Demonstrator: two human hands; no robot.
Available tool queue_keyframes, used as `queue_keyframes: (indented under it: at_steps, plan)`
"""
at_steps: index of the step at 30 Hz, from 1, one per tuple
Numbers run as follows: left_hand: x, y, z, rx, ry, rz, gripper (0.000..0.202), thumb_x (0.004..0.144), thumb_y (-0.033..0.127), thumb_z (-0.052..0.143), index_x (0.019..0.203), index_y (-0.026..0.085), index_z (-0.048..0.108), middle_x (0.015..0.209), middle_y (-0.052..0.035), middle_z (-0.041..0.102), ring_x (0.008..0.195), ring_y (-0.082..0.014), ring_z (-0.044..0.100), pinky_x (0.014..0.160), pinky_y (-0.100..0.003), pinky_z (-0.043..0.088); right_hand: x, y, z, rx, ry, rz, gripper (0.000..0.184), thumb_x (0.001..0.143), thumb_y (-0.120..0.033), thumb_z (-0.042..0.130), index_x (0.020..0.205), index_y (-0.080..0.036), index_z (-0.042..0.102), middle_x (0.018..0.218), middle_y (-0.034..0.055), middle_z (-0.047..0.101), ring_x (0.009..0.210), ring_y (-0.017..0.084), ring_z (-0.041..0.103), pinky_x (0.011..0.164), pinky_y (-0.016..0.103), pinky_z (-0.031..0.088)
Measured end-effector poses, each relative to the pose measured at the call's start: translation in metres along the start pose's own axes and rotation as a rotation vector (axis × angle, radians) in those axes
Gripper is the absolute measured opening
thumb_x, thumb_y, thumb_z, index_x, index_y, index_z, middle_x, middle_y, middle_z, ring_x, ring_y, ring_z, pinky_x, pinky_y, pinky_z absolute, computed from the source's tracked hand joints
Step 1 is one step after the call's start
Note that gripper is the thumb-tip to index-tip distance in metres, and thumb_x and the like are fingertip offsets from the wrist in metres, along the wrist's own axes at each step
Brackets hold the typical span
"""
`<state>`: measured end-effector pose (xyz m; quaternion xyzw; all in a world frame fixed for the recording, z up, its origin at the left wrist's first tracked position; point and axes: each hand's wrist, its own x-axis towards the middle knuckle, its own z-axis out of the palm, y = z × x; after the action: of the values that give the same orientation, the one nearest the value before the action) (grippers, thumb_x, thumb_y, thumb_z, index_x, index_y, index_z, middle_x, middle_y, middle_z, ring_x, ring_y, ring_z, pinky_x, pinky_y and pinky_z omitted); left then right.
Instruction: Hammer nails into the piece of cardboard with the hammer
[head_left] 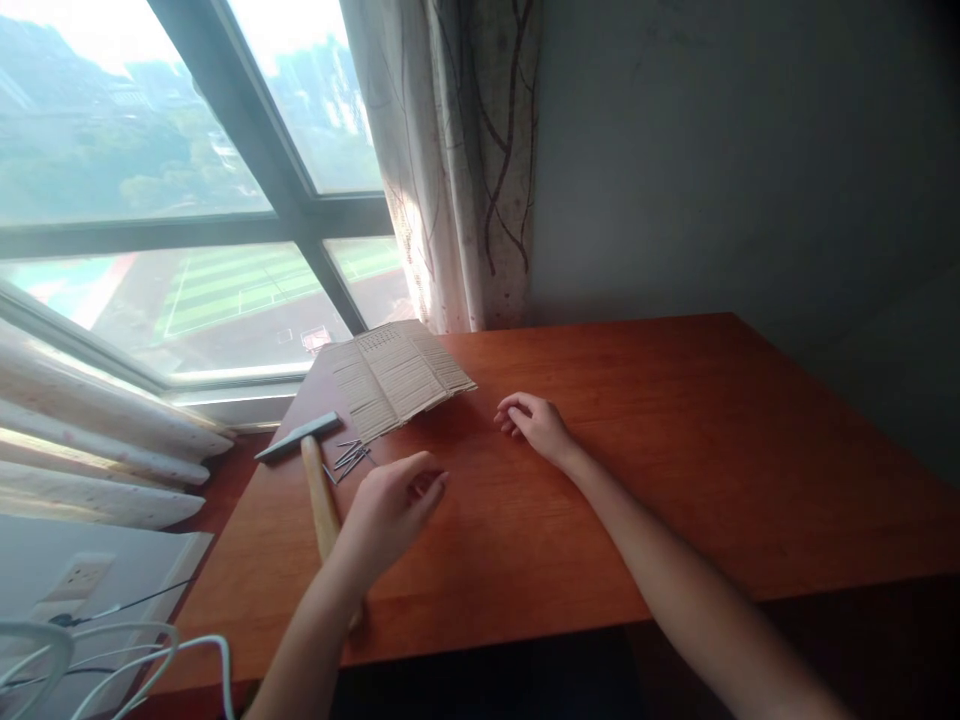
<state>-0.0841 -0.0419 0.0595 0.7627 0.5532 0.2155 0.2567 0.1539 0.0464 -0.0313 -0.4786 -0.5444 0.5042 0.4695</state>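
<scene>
My left hand [390, 510] hovers over the wooden table [675, 450], fingers loosely curled and apart, holding nothing. It is just right of a hammer [311, 470] with a wooden handle and grey metal head. A small pile of nails [349, 458] lies beside the hammer head. My right hand [534, 422] rests on the table further back, fingers relaxed and slightly bent, empty. A flat sheet of corrugated cardboard [397, 375] lies at the table's far left corner, behind the nails.
A large window [187, 200] and a patterned curtain [457, 160] stand behind the table. White cables [112, 650] and a wall socket [82, 575] sit at the lower left. A grey wall [750, 150] runs behind the table on the right.
</scene>
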Motion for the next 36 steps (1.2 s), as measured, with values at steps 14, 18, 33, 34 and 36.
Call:
queue_keyframes:
  at_steps: [14, 18, 33, 34, 36]
  plan:
    - [0.044, -0.029, -0.072, 0.118, 0.488, -0.215, 0.029, 0.081, 0.047, 0.062, 0.094, 0.022, 0.071, 0.08, -0.0018, 0.072, 0.069, -0.0185, 0.069, 0.063, -0.026, 0.051, -0.002, -0.002, 0.0, -0.113, -0.035, -0.038, 0.016, 0.083, -0.018, 0.048, 0.085, -0.019, 0.064, 0.074, 0.002, 0.072, 0.061, 0.012, 0.065, 0.058, 0.024, 0.051]
    - [0.055, -0.024, -0.073, 0.249, 0.384, -0.164, 0.03, 0.084, 0.046, 0.057, 0.097, 0.023, 0.071, 0.092, -0.0033, 0.072, 0.076, -0.0189, 0.069, 0.068, -0.027, 0.05, -0.003, -0.003, -0.001, -0.136, -0.039, -0.048, 0.017, 0.083, -0.018, 0.048, 0.085, -0.019, 0.064, 0.074, 0.0017, 0.072, 0.062, 0.012, 0.065, 0.059, 0.024, 0.052]
    - [0.091, -0.033, -0.069, 0.502, 0.248, -0.035, 0.044, 0.088, 0.044, 0.048, 0.115, 0.019, 0.07, 0.123, -0.0111, 0.067, 0.108, -0.0306, 0.063, 0.095, -0.04, 0.048, -0.003, -0.005, -0.001, -0.173, -0.048, -0.052, 0.016, 0.085, -0.017, 0.047, 0.085, -0.019, 0.064, 0.074, 0.0022, 0.072, 0.063, 0.013, 0.066, 0.059, 0.023, 0.051]
    - [0.093, -0.033, -0.068, 0.51, 0.245, -0.042, 0.044, 0.088, 0.045, 0.048, 0.116, 0.018, 0.069, 0.124, -0.0112, 0.066, 0.11, -0.0308, 0.063, 0.096, -0.04, 0.048, -0.003, -0.005, -0.001, -0.174, -0.048, -0.055, 0.016, 0.085, -0.017, 0.048, 0.085, -0.019, 0.064, 0.074, 0.0021, 0.072, 0.063, 0.013, 0.066, 0.06, 0.023, 0.051]
    - [0.096, -0.036, -0.068, 0.527, 0.252, -0.041, 0.046, 0.088, 0.046, 0.048, 0.118, 0.019, 0.07, 0.127, -0.0111, 0.065, 0.112, -0.0307, 0.062, 0.099, -0.04, 0.047, -0.004, -0.005, -0.001, -0.177, -0.05, -0.061, 0.016, 0.085, -0.017, 0.049, 0.085, -0.019, 0.065, 0.074, 0.0016, 0.073, 0.063, 0.013, 0.066, 0.061, 0.024, 0.052]
